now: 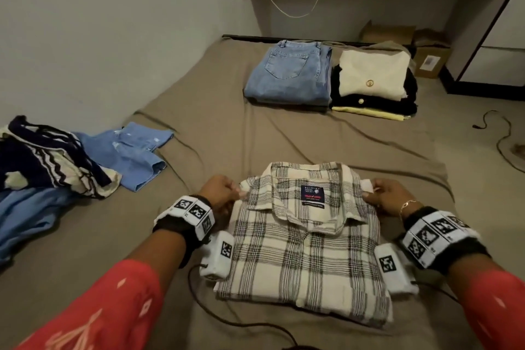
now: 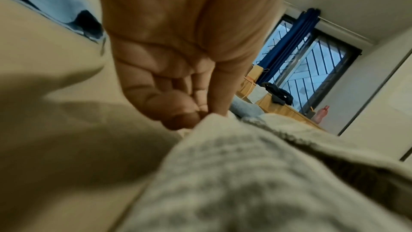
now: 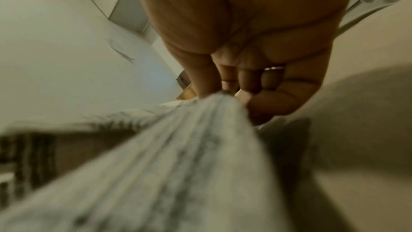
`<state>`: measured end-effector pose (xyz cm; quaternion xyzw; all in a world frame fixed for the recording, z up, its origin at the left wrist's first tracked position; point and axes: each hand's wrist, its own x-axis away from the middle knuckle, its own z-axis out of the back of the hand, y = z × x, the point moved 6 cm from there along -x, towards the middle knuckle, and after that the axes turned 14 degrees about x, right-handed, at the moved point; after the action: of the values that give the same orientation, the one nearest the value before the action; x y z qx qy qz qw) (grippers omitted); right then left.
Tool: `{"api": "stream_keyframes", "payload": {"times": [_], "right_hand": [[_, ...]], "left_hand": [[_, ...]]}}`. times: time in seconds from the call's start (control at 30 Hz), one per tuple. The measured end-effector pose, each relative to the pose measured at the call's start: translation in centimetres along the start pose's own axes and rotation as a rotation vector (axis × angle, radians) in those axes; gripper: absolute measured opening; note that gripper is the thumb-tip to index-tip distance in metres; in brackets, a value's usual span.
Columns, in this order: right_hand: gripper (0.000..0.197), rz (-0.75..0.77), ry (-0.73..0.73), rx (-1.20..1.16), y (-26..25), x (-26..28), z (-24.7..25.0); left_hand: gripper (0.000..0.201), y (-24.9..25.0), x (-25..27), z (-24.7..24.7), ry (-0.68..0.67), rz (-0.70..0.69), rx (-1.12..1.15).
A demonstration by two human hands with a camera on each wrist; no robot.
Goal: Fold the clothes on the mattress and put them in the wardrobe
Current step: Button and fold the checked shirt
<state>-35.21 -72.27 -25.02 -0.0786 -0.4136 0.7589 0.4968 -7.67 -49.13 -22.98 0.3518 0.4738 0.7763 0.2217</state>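
Spread under my view, the brown mattress (image 1: 216,133) carries everything I see. Nearest me lies the folded plaid shirt (image 1: 306,250), collar away from me. Against the far end sit folded jeans (image 1: 289,77) and, just beside them, a stack of folded tops (image 1: 375,79). At my left lies an unfolded heap of blue and striped clothes (image 1: 65,159). My left hand (image 1: 224,193) pinches the shirt's left shoulder edge with curled fingers; my right hand (image 1: 389,196) pinches the right shoulder edge the same way, thumb on top.
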Motion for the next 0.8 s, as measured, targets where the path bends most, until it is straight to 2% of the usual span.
{"api": "stream_keyframes", "payload": {"times": [0.1,0.17,0.23,0.3,0.37,0.43,0.47,0.53,0.57,0.6,0.67,0.7,0.73,0.8], "right_hand": [[0.014,0.049,0.064,0.097,0.2,0.1,-0.1],[0.006,0.012,0.072,0.15,0.4,0.7,-0.1],[0.024,-0.046,0.032,0.026,0.3,2.4,0.4],[0.04,-0.204,-0.085,-0.15,1.2,5.5,0.2],[0.043,-0.321,-0.252,-0.291,2.6,9.4,-1.3],[0.044,-0.336,-0.361,-0.357,3.1,12.1,-3.1],[0.057,-0.329,-0.391,-0.365,3.0,12.8,-3.8],[0.087,-0.286,-0.419,-0.417,2.0,14.1,-4.7],[0.087,-0.273,-0.399,-0.465,1.6,14.2,-4.8],[0.074,-0.26,-0.385,-0.519,0.9,14.4,-4.7],[0.031,-0.251,-0.381,-0.629,-0.5,15.1,-4.8],[0.025,-0.246,-0.395,-0.652,-0.8,15.3,-4.9],[0.031,-0.232,-0.417,-0.648,-0.9,15.3,-4.9],[0.056,-0.184,-0.425,-0.594,-1.4,14.8,-4.0]], "left_hand": [[0.027,0.5,-0.4,0.9,0.108,-0.117,-0.008],[0.027,-0.6,0.4,0.7,0.111,-0.051,-0.11],[0.041,-2.6,2.1,0.3,0.014,0.177,-0.029],[0.052,-4.3,5.0,-0.5,-0.174,0.417,0.153],[0.05,-4.9,7.8,-1.5,-0.342,0.486,0.273],[0.048,-4.9,9.5,-2.7,-0.446,0.453,0.496],[0.046,-4.8,10.1,-3.3,-0.457,0.432,0.556],[0.041,-4.4,11.0,-3.8,-0.39,0.393,0.578],[0.042,-4.1,11.2,-3.9,-0.35,0.362,0.594],[0.04,-3.6,11.5,-3.9,-0.32,0.336,0.615],[0.038,-2.5,11.8,-3.7,-0.272,0.282,0.65],[0.048,-2.0,11.8,-3.3,-0.235,0.231,0.645],[0.06,-1.2,11.7,-2.9,-0.195,0.169,0.621],[0.071,0.8,11.8,-2.4,-0.183,0.063,0.575]]}}
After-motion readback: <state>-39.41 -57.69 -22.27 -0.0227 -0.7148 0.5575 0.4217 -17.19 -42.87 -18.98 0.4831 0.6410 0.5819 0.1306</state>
